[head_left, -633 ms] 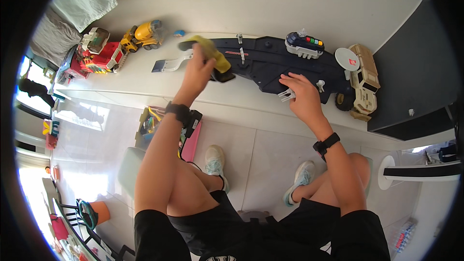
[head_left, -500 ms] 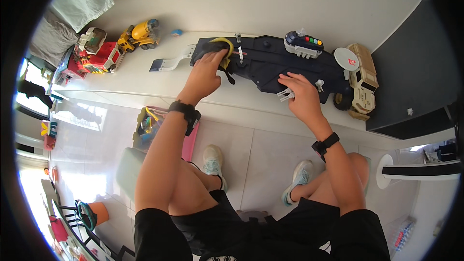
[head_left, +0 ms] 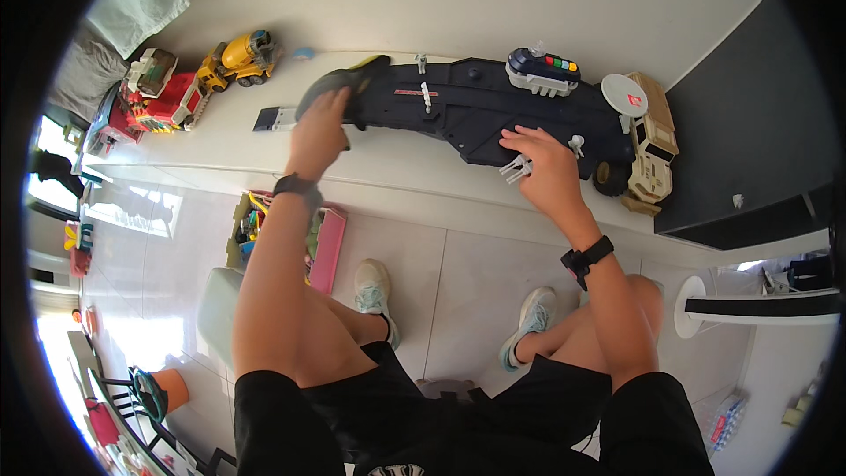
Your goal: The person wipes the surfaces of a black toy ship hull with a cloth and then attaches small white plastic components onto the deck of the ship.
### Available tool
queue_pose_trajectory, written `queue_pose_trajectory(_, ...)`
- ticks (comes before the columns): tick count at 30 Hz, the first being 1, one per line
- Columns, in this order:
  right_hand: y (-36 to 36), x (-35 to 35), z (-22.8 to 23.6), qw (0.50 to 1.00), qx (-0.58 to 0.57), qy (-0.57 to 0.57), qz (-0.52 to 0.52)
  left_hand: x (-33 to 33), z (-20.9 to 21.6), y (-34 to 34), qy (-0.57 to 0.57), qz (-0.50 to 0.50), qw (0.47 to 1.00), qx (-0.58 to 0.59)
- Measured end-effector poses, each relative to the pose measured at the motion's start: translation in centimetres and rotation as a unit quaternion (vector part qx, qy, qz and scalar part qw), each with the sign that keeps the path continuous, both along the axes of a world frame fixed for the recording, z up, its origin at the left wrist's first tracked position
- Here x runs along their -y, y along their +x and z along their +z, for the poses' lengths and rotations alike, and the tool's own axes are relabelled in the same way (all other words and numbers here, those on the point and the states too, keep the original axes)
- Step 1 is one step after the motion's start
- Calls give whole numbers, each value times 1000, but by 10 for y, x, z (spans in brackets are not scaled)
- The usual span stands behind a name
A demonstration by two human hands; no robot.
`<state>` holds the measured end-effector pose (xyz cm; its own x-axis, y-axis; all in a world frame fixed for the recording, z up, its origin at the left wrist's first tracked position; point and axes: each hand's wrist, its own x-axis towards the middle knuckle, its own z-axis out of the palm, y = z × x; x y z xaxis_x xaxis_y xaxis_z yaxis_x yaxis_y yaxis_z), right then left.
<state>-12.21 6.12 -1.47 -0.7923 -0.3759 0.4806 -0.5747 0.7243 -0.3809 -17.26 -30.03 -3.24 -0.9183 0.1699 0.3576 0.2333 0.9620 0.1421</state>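
A long dark toy aircraft carrier (head_left: pixel 493 115) lies along the white ledge, with a control tower (head_left: pixel 545 70) on its far side. At its left end my left hand (head_left: pixel 319 130) presses a dark grey cloth with a yellow edge (head_left: pixel 339 88) onto the deck, fingers over the cloth and blurred by motion. My right hand (head_left: pixel 548 167) rests on the carrier's near edge, fingers stretched out over the deck. Beside that hand a small white pronged part (head_left: pixel 515 171) sticks out. A grey ramp (head_left: pixel 275 118) extends past the left end, partly hidden by my hand.
A beige toy truck (head_left: pixel 650 154) and a white disc (head_left: pixel 624 95) adjoin the carrier's right end. Left along the ledge (head_left: pixel 397 154) stand a yellow mixer truck (head_left: pixel 242 57) and a red toy vehicle (head_left: pixel 167 99). Below is a toy box (head_left: pixel 328 251); a dark cabinet (head_left: pixel 749 123) stands right.
My left hand has slid leftward with the cloth toward the carrier's left end, uncovering deck behind it. My right hand stays on the near edge. The whole view has shifted slightly.
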Motion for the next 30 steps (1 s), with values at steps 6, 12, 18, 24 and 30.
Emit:
queue_pose_trajectory(6,-4,-6,-3,1000,5,-12,12,-8,5,12,17,2,1000,-10)
queue_pose_trajectory(12,-3,0,-9,1000,-1,-26,11,-57,-5,11,76,-147,986,-38)
queue_pose_trajectory(18,0,-4,-6,999,9,-31,4,-78,9,15,88,-177,980,-13)
queue_pose_trajectory(24,7,1,-4,999,-10,18,37,-43,2,5,53,-3,998,-17)
queue_pose_trajectory(30,25,-3,33,990,-74,10,116,-39,11,10,40,32,999,4)
